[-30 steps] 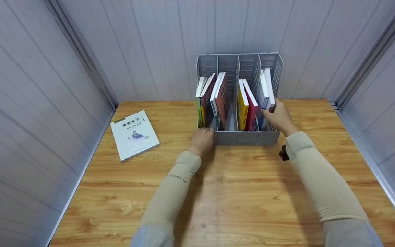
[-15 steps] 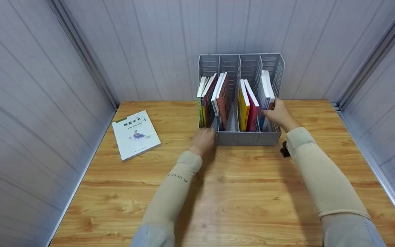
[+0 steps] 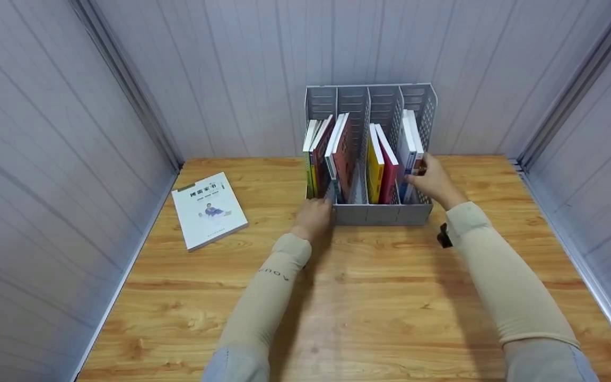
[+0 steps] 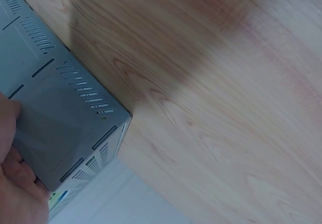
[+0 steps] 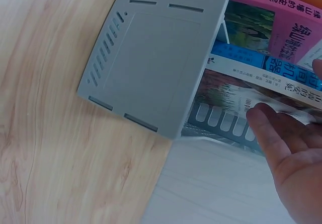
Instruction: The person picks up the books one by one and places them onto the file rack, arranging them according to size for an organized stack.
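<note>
A grey book rack (image 3: 382, 214) with upright dividers stands against the back wall, several books in its compartments. My left hand (image 3: 313, 218) grips its front left corner; in the left wrist view the thumb lies on the front panel and the fingers (image 4: 22, 176) curl over the edge. At the rightmost compartment, my right hand (image 3: 435, 183) holds two white-edged books (image 3: 410, 139) between thumb and fingers. Close up, the right fingertips (image 5: 257, 114) touch the cover of the outer book (image 5: 229, 95), beside a blue-spined book (image 5: 274, 65).
A white paperback (image 3: 210, 211) lies flat at the table's left. Yellow (image 3: 374, 167) and magenta (image 3: 389, 172) books lean in the third compartment; more books (image 3: 319, 154) fill the left ones. Panel walls (image 3: 231, 69) enclose the wooden table (image 3: 369, 307) at the back and sides.
The outer book in the right compartment has sunk slightly and come level with its neighbour, with my right hand staying on it. My left hand keeps its place on the rack corner.
</note>
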A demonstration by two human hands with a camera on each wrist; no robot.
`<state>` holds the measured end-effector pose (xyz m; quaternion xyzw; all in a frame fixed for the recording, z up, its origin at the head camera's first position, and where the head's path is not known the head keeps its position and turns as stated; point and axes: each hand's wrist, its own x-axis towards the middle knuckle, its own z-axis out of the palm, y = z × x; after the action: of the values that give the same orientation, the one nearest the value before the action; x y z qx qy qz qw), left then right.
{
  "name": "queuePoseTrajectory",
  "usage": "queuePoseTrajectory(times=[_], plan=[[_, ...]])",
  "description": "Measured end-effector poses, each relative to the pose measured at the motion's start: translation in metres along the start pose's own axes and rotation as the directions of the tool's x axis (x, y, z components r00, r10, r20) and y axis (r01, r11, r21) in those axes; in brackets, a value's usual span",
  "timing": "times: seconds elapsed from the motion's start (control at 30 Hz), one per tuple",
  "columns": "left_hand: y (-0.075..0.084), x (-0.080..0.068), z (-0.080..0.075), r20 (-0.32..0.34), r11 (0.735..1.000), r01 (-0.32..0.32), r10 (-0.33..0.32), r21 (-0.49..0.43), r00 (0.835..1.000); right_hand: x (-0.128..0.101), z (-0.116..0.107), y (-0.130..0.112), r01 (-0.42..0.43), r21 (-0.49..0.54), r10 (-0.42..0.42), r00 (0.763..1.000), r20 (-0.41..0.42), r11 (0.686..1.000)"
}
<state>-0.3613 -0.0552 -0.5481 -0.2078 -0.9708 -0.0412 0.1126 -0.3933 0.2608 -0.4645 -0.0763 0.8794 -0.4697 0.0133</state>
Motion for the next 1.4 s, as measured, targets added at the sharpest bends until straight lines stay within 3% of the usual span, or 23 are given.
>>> queuePoseTrajectory(times=[0.23,0.4,0.57,0.77,1.07,1.27,1.4], plan=[[-0.006,-0.002,0.000,0.043,1.000,0.003,-0.003,0.010,0.999,-0.008,-0.003,-0.002,0.061,0.005,-0.061,0.998,-0.015,0.998],[-0.011,-0.004,-0.007,0.046,0.998,-0.057,0.057,-0.008,0.997,-0.016,-0.006,-0.002,0.085,-0.016,-0.086,0.996,-0.032,0.996],[-0.018,-0.007,-0.018,0.047,0.991,-0.083,0.088,-0.102,0.995,-0.028,-0.009,-0.006,0.084,-0.048,-0.088,0.993,-0.077,0.995],[-0.035,-0.012,-0.039,0.032,0.989,-0.075,0.080,-0.128,0.996,-0.044,-0.009,-0.011,0.117,-0.092,-0.130,0.981,-0.143,0.989],[-0.073,-0.031,-0.059,-0.010,0.993,-0.002,0.001,-0.116,1.000,-0.058,0.000,-0.009,0.206,-0.166,-0.233,0.959,-0.164,0.964],[-0.097,-0.042,-0.065,0.017,0.994,0.080,-0.079,-0.080,0.997,-0.068,0.007,-0.007,0.212,-0.242,-0.249,0.959,-0.134,0.947],[-0.112,-0.052,-0.068,0.014,0.987,0.141,-0.140,-0.080,0.990,-0.069,0.012,0.000,0.250,-0.296,-0.301,0.943,-0.142,0.922]])
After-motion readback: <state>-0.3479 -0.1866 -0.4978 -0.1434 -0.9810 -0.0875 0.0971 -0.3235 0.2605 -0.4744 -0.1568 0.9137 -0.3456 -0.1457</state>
